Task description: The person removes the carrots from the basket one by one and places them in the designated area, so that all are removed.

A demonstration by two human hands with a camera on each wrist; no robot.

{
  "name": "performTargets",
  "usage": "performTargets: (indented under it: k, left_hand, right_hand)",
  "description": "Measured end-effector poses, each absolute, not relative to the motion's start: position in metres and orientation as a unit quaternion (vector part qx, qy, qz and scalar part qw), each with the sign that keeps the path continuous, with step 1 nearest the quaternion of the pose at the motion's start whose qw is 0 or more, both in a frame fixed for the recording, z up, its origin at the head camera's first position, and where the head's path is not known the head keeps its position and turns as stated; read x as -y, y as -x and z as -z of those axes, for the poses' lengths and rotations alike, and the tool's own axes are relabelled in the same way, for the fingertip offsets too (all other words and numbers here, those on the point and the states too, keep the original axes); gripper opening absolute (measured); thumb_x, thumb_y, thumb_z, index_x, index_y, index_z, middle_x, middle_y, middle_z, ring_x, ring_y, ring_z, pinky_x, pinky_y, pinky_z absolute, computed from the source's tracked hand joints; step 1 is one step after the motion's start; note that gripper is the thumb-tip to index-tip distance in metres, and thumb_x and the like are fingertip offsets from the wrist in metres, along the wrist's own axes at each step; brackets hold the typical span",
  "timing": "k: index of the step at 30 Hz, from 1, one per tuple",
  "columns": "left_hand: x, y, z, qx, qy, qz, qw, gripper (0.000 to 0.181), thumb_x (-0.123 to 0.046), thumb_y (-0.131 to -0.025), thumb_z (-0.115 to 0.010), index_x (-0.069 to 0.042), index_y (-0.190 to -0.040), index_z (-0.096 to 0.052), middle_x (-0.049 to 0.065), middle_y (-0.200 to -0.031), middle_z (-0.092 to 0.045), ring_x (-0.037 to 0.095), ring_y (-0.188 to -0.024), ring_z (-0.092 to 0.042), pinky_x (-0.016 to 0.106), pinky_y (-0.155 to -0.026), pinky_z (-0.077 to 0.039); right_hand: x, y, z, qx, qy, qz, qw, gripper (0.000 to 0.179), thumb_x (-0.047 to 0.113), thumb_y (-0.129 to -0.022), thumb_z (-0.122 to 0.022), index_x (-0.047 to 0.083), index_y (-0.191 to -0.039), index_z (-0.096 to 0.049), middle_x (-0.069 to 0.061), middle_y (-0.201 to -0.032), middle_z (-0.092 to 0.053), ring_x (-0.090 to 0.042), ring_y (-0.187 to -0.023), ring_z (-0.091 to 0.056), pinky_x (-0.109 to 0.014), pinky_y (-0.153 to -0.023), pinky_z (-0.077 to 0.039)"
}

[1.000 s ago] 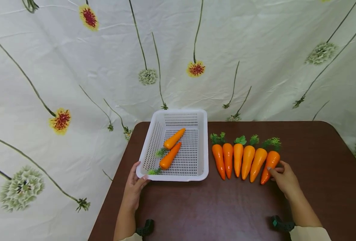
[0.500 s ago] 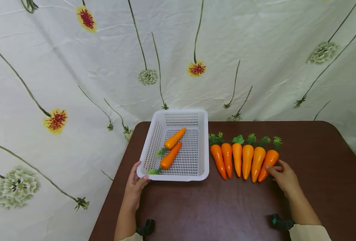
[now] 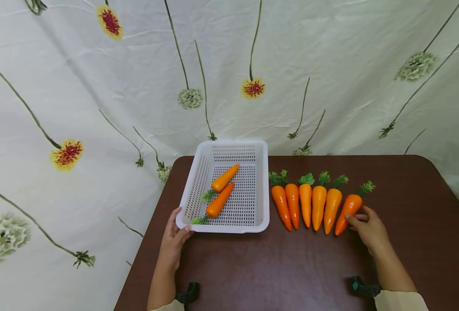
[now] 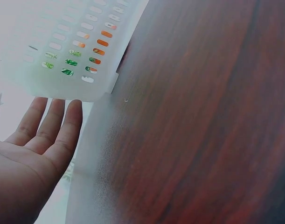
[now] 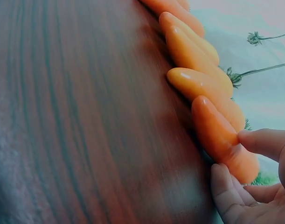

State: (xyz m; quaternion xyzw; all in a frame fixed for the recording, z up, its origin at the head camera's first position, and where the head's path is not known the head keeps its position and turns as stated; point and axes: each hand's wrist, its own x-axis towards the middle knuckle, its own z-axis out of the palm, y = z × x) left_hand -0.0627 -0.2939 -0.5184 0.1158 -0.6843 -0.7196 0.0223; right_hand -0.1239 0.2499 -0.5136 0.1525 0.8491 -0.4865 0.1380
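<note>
A white plastic basket [image 3: 262, 190] with slotted walls stands on the left of the table, holding two orange carrots [image 3: 220, 201] with green tops. My left hand [image 3: 172, 244] grips its near left corner, thumb on the rim; the left wrist view shows three fingertips [image 4: 74, 112] against its outside. To the right, several carrots [image 3: 319, 207] lie side by side, green tops away from me. My right hand [image 3: 370, 231] pinches the rightmost carrot [image 3: 349, 210] between thumb and fingers, and that carrot rests on the table at a slant, slightly apart from its neighbour.
The dark brown table [image 3: 276, 272] has its far edge against a pale cloth [image 3: 330, 52] printed with flowers. Black bands [image 3: 363, 288] are on both wrists. The basket's right wall stands close to the leftmost carrot of the row.
My right hand first nudged the rightmost carrot left against the row, then drew it slightly right, its green top now leaning right. The left hand and basket stayed in place.
</note>
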Motion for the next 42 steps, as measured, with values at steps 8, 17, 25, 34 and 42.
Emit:
performTargets:
  k: [8,17,25,34,42]
  left_hand:
    - [0.294,0.062,0.518,0.682,-0.117,0.721,0.020,0.066,-0.011,-0.101,-0.059,-0.027,-0.157,-0.028,0.007,-0.158,-0.040,0.010,-0.114,-0.063,0.023,-0.094,-0.054]
    - [0.295,0.062,0.518,0.682,-0.112,0.723,0.020,0.066,-0.011,-0.101,-0.059,-0.027,-0.157,-0.028,0.007,-0.157,-0.040,0.008,-0.113,-0.063,0.024,-0.095,-0.054]
    - [0.295,0.062,0.517,0.682,-0.110,0.723,0.019,0.066,-0.011,-0.101,-0.059,-0.026,-0.157,-0.027,0.007,-0.157,-0.041,0.008,-0.113,-0.063,0.026,-0.096,-0.054]
    - [0.295,0.062,0.517,0.683,-0.114,0.722,0.016,0.067,-0.010,-0.101,-0.058,-0.026,-0.157,-0.026,0.008,-0.158,-0.040,0.007,-0.113,-0.062,0.022,-0.093,-0.053]
    - [0.295,0.062,0.517,0.683,-0.110,0.722,0.019,0.067,-0.011,-0.101,-0.058,-0.027,-0.158,-0.026,0.008,-0.158,-0.039,0.007,-0.113,-0.063,0.022,-0.093,-0.053]
  right_hand:
    - [-0.247,0.123,0.513,-0.845,-0.133,0.500,0.137,0.092,0.042,-0.102,-0.054,-0.008,-0.158,-0.001,-0.034,-0.137,-0.052,-0.004,-0.079,-0.070,-0.056,-0.102,-0.047]
    - [-0.247,0.122,0.512,-0.845,-0.130,0.500,0.140,0.092,0.042,-0.103,-0.053,-0.010,-0.157,0.000,-0.032,-0.135,-0.055,-0.001,-0.076,-0.069,-0.038,-0.092,-0.055]
    - [-0.248,0.120,0.511,-0.845,-0.140,0.499,0.135,0.091,0.043,-0.103,-0.052,-0.009,-0.158,-0.002,-0.033,-0.140,-0.051,0.001,-0.078,-0.068,-0.033,-0.086,-0.056]
    - [-0.245,0.118,0.505,-0.842,-0.162,0.503,0.106,0.082,0.044,-0.103,-0.051,-0.002,-0.159,-0.013,-0.028,-0.142,-0.047,-0.002,-0.081,-0.064,-0.022,-0.074,-0.052]
    - [-0.234,0.116,0.492,-0.836,-0.113,0.533,0.062,0.070,0.044,-0.103,-0.053,-0.002,-0.152,-0.034,-0.026,-0.145,-0.048,0.016,-0.085,-0.054,-0.012,-0.076,-0.052]
